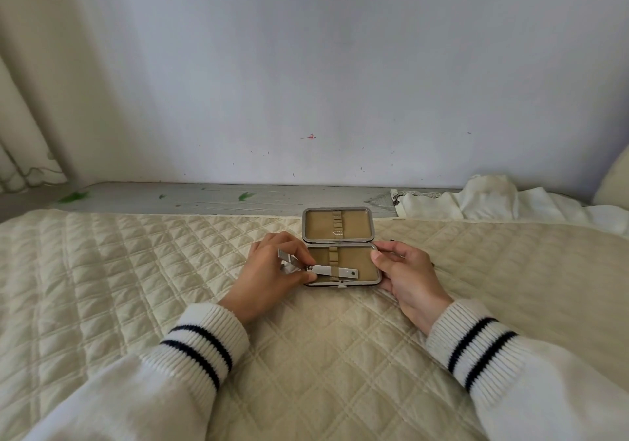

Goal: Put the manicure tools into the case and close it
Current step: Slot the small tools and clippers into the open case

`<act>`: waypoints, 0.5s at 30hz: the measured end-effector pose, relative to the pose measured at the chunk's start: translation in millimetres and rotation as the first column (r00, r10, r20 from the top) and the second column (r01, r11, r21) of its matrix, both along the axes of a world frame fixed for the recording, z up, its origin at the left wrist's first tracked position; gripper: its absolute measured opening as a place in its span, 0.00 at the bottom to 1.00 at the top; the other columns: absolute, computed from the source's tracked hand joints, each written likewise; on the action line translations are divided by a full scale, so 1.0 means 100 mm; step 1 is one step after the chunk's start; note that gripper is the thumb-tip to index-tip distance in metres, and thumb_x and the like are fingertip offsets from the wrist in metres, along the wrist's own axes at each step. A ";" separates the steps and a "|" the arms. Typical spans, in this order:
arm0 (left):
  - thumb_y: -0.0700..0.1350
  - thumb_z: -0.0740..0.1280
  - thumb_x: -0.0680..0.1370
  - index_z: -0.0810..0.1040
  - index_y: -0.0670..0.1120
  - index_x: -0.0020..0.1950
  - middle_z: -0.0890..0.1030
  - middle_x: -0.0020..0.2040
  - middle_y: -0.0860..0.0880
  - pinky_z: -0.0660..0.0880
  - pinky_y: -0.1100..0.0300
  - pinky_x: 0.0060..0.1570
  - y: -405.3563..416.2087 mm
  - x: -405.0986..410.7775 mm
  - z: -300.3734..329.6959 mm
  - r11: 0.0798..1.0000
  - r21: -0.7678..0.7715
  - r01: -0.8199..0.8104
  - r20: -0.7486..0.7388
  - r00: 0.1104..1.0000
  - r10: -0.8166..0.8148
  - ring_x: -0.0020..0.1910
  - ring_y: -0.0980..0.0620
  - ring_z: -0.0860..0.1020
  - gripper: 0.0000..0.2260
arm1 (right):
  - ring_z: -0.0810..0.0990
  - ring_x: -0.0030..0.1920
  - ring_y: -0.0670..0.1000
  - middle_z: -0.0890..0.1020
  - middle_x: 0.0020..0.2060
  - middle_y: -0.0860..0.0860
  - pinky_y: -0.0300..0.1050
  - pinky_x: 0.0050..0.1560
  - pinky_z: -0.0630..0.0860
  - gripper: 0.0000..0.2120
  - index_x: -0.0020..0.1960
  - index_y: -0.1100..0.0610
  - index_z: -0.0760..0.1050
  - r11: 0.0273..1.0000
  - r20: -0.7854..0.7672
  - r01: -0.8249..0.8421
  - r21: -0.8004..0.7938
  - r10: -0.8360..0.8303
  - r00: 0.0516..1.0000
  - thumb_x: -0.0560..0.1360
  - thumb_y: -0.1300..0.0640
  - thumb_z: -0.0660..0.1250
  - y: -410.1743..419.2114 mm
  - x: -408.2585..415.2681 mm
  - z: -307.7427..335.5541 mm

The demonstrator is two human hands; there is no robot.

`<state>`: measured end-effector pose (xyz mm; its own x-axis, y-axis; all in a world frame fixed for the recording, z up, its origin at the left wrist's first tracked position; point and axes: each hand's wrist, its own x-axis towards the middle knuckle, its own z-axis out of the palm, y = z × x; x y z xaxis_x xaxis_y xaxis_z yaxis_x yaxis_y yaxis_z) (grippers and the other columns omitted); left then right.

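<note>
The open manicure case lies on the quilted bed cover. The left hand pinches a metal nail clipper, its body threaded under the lower half's elastic loop. The right hand curls round the case's right edge. No writing is legible.

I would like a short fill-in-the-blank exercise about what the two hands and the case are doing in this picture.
1. The case lies ____ on the quilted bedspread, lid up.
2. The ____ hand pinches the nail clipper.
3. The clipper passes under an elastic ____ in the lower half.
4. The right hand steadies the case at its ____ edge.

Missing words: open; left; loop; right
</note>
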<state>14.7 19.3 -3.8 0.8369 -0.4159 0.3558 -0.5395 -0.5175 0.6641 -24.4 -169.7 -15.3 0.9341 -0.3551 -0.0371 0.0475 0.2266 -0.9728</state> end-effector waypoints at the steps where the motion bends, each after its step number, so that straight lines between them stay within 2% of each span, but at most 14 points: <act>1: 0.44 0.74 0.66 0.74 0.58 0.34 0.75 0.44 0.61 0.65 0.49 0.64 0.00 0.00 0.00 1.000 0.003 -0.001 0.006 1.000 0.001 0.52 0.62 0.70 0.12 | 0.80 0.38 0.49 0.80 0.39 0.53 0.34 0.28 0.79 0.07 0.44 0.57 0.74 1.000 -0.001 0.001 0.002 -0.001 1.000 0.74 0.68 0.62 0.00 0.00 0.00; 8: 0.43 0.74 0.66 0.74 0.58 0.35 0.75 0.45 0.61 0.65 0.49 0.63 -0.01 0.00 0.00 1.000 0.012 0.001 0.003 1.000 -0.001 0.53 0.55 0.71 0.12 | 0.79 0.38 0.49 0.80 0.39 0.53 0.34 0.27 0.78 0.06 0.45 0.59 0.74 1.000 0.013 -0.008 0.011 0.007 1.000 0.74 0.68 0.61 0.00 0.00 -0.01; 15: 0.45 0.73 0.67 0.74 0.58 0.35 0.74 0.46 0.59 0.67 0.51 0.61 0.01 0.01 0.00 0.999 0.047 0.008 -0.018 1.000 -0.007 0.53 0.54 0.70 0.11 | 0.79 0.39 0.49 0.80 0.39 0.53 0.34 0.28 0.79 0.07 0.50 0.61 0.74 1.000 -0.019 -0.019 -0.013 0.018 1.000 0.74 0.68 0.61 -0.01 0.03 -0.03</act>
